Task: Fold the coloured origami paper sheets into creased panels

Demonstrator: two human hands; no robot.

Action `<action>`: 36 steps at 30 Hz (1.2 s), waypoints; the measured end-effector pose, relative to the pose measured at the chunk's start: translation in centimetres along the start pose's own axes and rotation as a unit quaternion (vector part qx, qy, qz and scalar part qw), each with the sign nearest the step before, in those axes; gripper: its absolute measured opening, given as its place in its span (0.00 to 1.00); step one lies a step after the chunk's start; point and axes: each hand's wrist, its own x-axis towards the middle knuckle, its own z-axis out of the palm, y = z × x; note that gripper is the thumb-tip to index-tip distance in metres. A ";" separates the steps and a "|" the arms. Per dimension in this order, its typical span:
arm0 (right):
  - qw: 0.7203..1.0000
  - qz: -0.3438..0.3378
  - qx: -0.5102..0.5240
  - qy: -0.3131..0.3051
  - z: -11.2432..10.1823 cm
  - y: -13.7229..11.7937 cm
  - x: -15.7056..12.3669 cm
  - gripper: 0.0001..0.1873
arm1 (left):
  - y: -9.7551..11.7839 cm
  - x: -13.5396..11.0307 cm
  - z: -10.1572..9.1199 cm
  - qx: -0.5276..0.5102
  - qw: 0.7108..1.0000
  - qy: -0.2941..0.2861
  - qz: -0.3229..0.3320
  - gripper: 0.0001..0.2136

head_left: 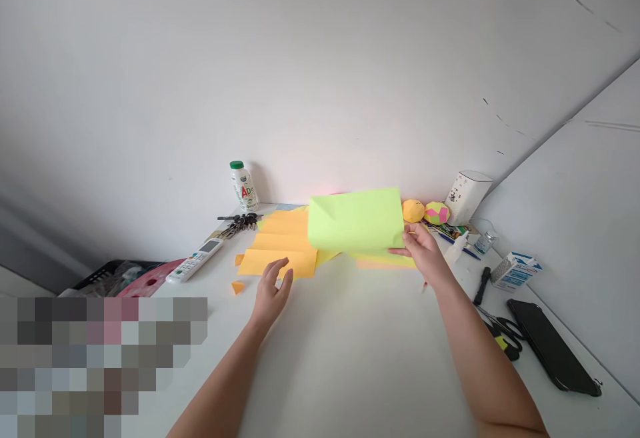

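Note:
My right hand (pixel 420 248) pinches the lower right corner of a light green sheet of paper (pixel 355 221), which it holds up above the desk. The sheet has a faint crease near its upper left. Short of the sheet, my left hand (pixel 273 291) is raised with fingers apart and nothing in them. Just beyond its fingertips lies an orange sheet of paper (pixel 280 235) with fold lines across it. Yellow and pale orange sheets (pixel 385 263) show partly from under the green one. Small orange paper pieces (pixel 237 287) lie left of my left hand.
On the left stand a white bottle (pixel 244 188), keys (pixel 240 225) and a remote control (pixel 196 261). Two paper balls (pixel 413 211), a glue bottle (pixel 455 249), a small box (pixel 515 271), scissors (pixel 505 331) and a black case (pixel 553 345) are on the right. A wall (pixel 320 78) rises behind the desk.

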 end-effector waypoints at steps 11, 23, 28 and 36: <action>0.969 -0.103 0.039 -0.221 -1.6 3.6 -9.6 0.12 | 0.1 -0.2 0.4 -0.080 0.995 -0.049 -0.044 0.21; 0.971 -0.093 0.028 -0.218 -0.6 6.3 -10.5 0.14 | 2.2 -2.7 1.5 -0.008 0.992 -0.125 0.004 0.20; 0.970 -0.104 0.012 -0.221 -0.7 6.3 -10.6 0.14 | 2.0 -2.3 1.0 0.018 0.992 -0.119 0.024 0.19; 0.971 -0.200 -0.030 -0.127 -0.1 4.0 -10.3 0.15 | 7.2 -6.8 1.9 0.010 0.926 -0.235 0.295 0.41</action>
